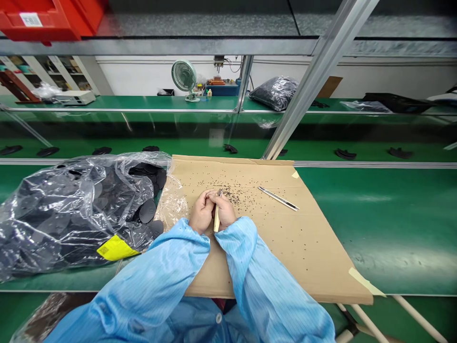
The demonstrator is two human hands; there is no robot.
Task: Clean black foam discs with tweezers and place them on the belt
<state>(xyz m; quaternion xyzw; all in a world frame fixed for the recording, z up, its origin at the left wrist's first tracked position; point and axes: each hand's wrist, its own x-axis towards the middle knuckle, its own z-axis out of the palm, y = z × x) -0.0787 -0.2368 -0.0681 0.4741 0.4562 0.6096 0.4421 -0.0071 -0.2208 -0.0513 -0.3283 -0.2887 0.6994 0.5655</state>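
Note:
My left hand (pixel 202 212) and my right hand (pixel 225 211) meet above a cardboard sheet (pixel 271 257). In the closed right hand is a utility knife (pixel 216 220) with a cream handle, its metal tip pointing away from me. The fingers of my left hand are closed against the right; whatever they grip is hidden, though a little dark shows between the hands. Small black scraps (pixel 233 194) lie scattered on the cardboard just beyond my fingers. To their right rests a second, slim utility knife (pixel 278 198).
A clear plastic bag (pixel 82 200) of black disc-shaped parts (pixel 147 211) lies at left, with a yellow label (pixel 117 247). Dark curved parts (pixel 345 154) sit along the green conveyor belt (pixel 314 143) beyond. A slanted metal post (pixel 317 71) rises at right; a fan (pixel 184 76) stands behind.

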